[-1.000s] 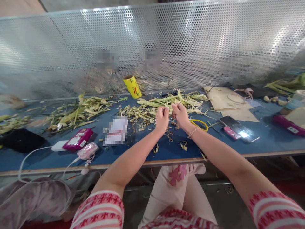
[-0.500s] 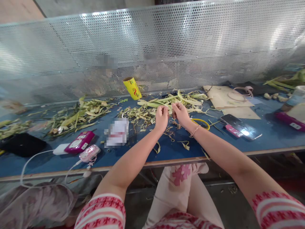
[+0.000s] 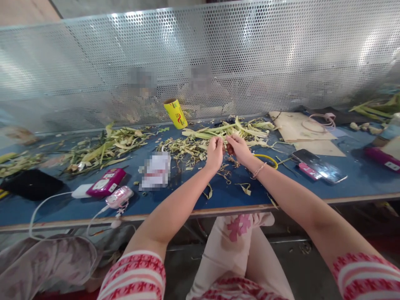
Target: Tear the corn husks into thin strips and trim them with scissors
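My left hand (image 3: 215, 152) and my right hand (image 3: 239, 150) are held close together, thumbs and fingers pinched, just above the table. What they pinch is too small to make out. Behind and under them lies a heap of pale green plant strips (image 3: 243, 128), resembling dried husks or leaves. Thin, curled scraps (image 3: 184, 151) spread to the left of my hands. A pink band (image 3: 259, 170) circles my right wrist. Near that wrist a yellow ring (image 3: 271, 159) lies on the table, partly hidden by my arm.
The blue table (image 3: 181, 204) ends at a perforated metal screen (image 3: 265, 54). A yellow tube (image 3: 175, 113) stands by it. Leftward are another plant heap (image 3: 109, 148), a purple box (image 3: 106, 183) and a cable (image 3: 43, 201); rightward, a phone (image 3: 318, 166) and cardboard (image 3: 300, 127).
My hands stay nearly in place; they are slightly closer together. The whole view has shifted a little. Nothing else has visibly moved.
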`<state>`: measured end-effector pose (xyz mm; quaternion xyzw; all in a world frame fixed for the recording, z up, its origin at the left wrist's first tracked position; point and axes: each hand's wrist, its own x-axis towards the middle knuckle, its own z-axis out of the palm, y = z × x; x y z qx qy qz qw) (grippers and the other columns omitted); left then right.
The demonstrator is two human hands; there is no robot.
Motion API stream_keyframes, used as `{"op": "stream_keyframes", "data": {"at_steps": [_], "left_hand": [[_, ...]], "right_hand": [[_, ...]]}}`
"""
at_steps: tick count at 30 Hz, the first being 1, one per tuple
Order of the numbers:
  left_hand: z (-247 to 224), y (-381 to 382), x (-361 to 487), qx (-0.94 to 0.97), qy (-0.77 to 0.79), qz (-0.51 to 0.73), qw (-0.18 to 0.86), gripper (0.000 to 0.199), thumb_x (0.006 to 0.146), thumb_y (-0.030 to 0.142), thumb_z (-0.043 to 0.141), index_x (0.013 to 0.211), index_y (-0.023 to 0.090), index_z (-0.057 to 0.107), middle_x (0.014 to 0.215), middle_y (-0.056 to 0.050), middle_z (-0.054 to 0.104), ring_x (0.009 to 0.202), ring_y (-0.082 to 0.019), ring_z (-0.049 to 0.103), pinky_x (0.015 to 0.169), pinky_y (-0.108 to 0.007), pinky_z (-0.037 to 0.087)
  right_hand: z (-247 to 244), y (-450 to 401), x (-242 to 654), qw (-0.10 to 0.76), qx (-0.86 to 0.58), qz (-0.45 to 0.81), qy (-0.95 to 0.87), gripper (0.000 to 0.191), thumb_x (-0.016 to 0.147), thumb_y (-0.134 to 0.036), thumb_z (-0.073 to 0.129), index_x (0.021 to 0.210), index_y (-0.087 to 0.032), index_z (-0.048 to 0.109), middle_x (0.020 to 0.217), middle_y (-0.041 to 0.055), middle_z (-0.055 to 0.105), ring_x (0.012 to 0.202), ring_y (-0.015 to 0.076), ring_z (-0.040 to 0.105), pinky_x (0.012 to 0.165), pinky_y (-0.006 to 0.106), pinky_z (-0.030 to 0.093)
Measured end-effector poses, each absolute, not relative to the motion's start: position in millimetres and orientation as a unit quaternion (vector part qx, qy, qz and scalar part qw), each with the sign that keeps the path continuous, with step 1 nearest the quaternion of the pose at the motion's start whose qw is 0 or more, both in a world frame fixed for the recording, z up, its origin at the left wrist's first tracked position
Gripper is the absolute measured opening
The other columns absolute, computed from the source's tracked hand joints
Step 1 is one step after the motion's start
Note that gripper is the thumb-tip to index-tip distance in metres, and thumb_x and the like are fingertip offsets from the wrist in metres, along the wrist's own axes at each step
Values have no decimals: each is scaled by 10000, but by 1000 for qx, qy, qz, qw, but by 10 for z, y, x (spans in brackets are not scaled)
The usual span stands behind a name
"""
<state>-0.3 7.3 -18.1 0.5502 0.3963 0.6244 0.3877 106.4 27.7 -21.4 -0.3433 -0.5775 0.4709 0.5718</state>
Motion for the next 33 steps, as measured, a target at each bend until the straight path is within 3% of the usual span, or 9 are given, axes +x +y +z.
{"op": "stream_keyframes", "data": {"at_steps": [8, 16, 28, 33], "left_hand": [[-175, 65, 32, 527, 383, 630, 423, 321, 916, 392, 560, 691, 198, 439, 509, 68, 403, 436, -68, 391, 466, -223, 315], [-168, 55, 101, 471, 337, 626, 522, 264, 867, 321, 623, 700, 174, 480, 544, 63, 483, 460, -63, 436, 504, -221, 376], [-259, 194, 1, 503, 356, 660, 430, 215, 893, 208, 552, 695, 178, 474, 517, 70, 450, 452, -69, 417, 486, -225, 314], [-158, 104, 15, 539, 361, 616, 447, 198, 900, 190, 549, 712, 174, 489, 501, 70, 466, 440, -70, 420, 494, -226, 334]], "right_hand": [[-156, 252, 1073, 571, -343, 435, -606, 411, 776, -611, 644, 720, -236, 487, 424, -91, 409, 353, 82, 346, 377, 248, 264], [-155, 247, 1094, 583, -343, 438, -592, 366, 781, -553, 666, 749, -235, 486, 486, -73, 475, 388, 92, 426, 388, 247, 297], [-151, 258, 1091, 583, -352, 384, -623, 314, 802, -467, 669, 721, -225, 486, 483, -74, 445, 386, 77, 382, 410, 250, 287], [-179, 331, 1112, 610, -356, 409, -577, 389, 757, -554, 693, 741, -233, 473, 434, -101, 379, 351, 66, 328, 386, 240, 242]]}}
